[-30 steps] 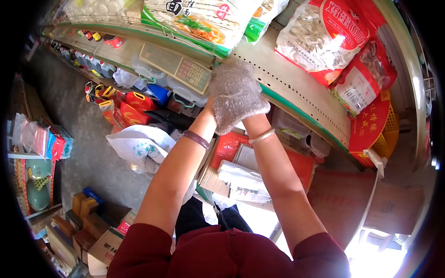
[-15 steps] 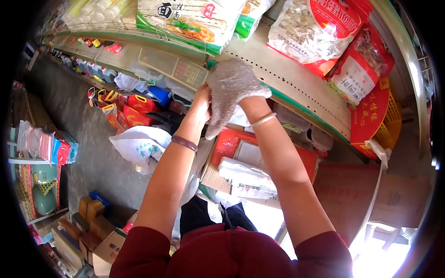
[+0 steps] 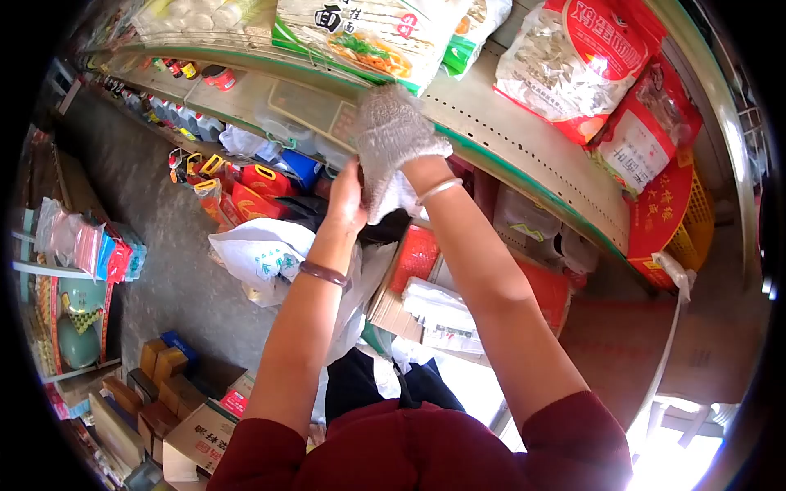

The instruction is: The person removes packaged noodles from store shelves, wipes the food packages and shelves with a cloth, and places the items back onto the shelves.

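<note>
On the left we see a white printed bag (image 3: 264,252); then our left hand (image 3: 348,196), half-curled against a fuzzy grey-brown cloth (image 3: 395,131) by the far perforated metal shelf (image 3: 483,106); the cloth mostly covers our right hand (image 3: 422,169), whose opening we cannot tell, nor either hand's grip

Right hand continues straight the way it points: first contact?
Past the grey cloth covering the right hand, probably the upper shelf, at its front edge near the white-and-green noodle pack; depth is unclear.
</note>
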Tool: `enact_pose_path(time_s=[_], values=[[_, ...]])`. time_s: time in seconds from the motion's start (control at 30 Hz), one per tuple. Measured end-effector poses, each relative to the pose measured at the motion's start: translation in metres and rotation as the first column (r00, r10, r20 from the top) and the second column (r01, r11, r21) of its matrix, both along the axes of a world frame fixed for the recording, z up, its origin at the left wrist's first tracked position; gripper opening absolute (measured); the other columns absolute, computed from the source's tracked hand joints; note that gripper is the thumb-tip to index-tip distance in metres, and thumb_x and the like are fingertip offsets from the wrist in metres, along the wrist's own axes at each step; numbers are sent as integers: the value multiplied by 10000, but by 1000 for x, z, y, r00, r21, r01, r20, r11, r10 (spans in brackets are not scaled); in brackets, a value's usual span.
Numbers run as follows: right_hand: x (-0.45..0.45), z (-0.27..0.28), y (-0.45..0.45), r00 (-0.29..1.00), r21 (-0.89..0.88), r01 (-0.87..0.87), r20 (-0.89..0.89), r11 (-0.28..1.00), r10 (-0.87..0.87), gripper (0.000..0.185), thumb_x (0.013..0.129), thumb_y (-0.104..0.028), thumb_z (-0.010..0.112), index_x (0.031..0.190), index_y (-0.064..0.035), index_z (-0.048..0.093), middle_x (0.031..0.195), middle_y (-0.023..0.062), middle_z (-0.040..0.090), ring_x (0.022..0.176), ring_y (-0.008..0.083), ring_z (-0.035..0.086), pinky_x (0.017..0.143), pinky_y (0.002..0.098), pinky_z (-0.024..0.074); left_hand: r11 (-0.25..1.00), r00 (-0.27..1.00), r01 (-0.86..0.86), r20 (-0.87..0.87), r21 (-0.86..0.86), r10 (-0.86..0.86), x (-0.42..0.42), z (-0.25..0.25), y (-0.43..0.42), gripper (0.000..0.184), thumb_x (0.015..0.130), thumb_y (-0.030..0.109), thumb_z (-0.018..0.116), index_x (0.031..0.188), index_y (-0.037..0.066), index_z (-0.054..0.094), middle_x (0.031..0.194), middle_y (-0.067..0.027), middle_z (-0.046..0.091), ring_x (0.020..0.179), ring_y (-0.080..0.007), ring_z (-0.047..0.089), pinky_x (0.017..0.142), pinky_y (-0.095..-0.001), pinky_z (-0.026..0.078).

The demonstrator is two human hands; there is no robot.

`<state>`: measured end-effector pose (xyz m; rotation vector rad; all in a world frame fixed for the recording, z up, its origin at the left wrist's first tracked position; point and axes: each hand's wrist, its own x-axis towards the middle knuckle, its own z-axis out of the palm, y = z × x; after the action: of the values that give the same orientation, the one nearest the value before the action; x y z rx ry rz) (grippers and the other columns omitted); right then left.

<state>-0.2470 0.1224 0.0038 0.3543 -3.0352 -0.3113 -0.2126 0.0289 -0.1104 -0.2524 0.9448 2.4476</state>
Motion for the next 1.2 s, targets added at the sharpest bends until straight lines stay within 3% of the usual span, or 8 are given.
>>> enact_pose_path(time_s=[0.17, 0.5, 0.57, 0.63, 0.77, 0.9, 0.97, 1.2], values=[[75, -20, 4, 943, -185, -175, -313, 967, 111, 299, 713, -188, 563, 951, -15, 618, 954, 174, 596, 918, 277, 574, 776, 357, 458, 904, 996, 6, -86, 427, 34, 30, 35, -32, 402, 895, 360, 408, 1160, 64, 475, 1099, -99, 553, 997, -239, 555, 824, -412, 470], [134, 40, 67, 962, -411, -164, -269, 897, 53, 497, 767, -245, 540, 1197, -8, 459, 1158, 162, 499, 1102, 250, 467, 946, 343, 372, 943, 882, 308, -409, 125, -234, 88, 114, 10, 524, 881, 143, 520, 1326, -15, 293, 1314, -110, 389, 1194, -177, 377, 997, -309, 285], [126, 35, 75, 929, -792, -318, -370, 521, 3, 519, 740, -259, 579, 1201, -45, 477, 1156, 143, 518, 1070, 277, 488, 955, 359, 367, 989, 844, 139, -530, 60, -86, 89, 125, 16, 511, 863, 93, 537, 1318, 6, 322, 1310, -111, 393, 1178, -191, 404, 982, -309, 308], [114, 79, 65, 960, -93, 11, -276, 996, -36, 512, 740, -313, 589, 1180, -63, 509, 1171, 128, 516, 1076, 267, 480, 953, 360, 362, 996, 827, -27, -562, -91, -29, 89, 135, 4, 493, 845, 68, 557, 1295, 11, 363, 1288, -107, 413, 1140, -201, 450, 934, -311, 375], [51, 7, 142, 752, -266, -202, -659, 943, -25, 380, 734, -278, 552, 1056, -83, 601, 1150, 139, 525, 1068, 300, 479, 933, 390, 367, 947, 877, -105, -477, -304, -56, 95, 96, -29, 331, 857, 69, 523, 1176, -5, 471, 1117, -94, 541, 1013, -197, 545, 809, -305, 464], [52, 11, 138, 906, -606, 287, -81, 742, -416, 375, 775, -307, 521, 1066, -75, 568, 1215, 137, 460, 1176, 318, 377, 969, 472, 297, 848, 927, 36, -300, -529, -227, 127, 47, -39, 286, 849, 129, 528, 1108, 6, 530, 1068, -105, 562, 908, -185, 584, 794, -298, 459], [47, -25, 123, 755, -292, -15, -631, 956, -181, 318, 750, -312, 537, 972, -91, 591, 1009, 94, 561, 1067, 303, 459, 927, 477, 331, 844, 918, 138, -252, -518, -305, 142, 33, -27, 281, 853, 127, 536, 1107, 6, 529, 1058, -96, 567, 913, -178, 584, 793, -287, 456], [78, -33, 175, 867, -312, 119, -430, 942, -252, 292, 728, -315, 559, 939, -118, 601, 1041, 60, 524, 1039, 260, 453, 890, 469, 331, 751, 800, 428, -175, -503, -573, 182, 10, -3, 247, 862, 133, 554, 1071, 1, 546, 973, -96, 609, 877, -170, 597, 779, -262, 456]])
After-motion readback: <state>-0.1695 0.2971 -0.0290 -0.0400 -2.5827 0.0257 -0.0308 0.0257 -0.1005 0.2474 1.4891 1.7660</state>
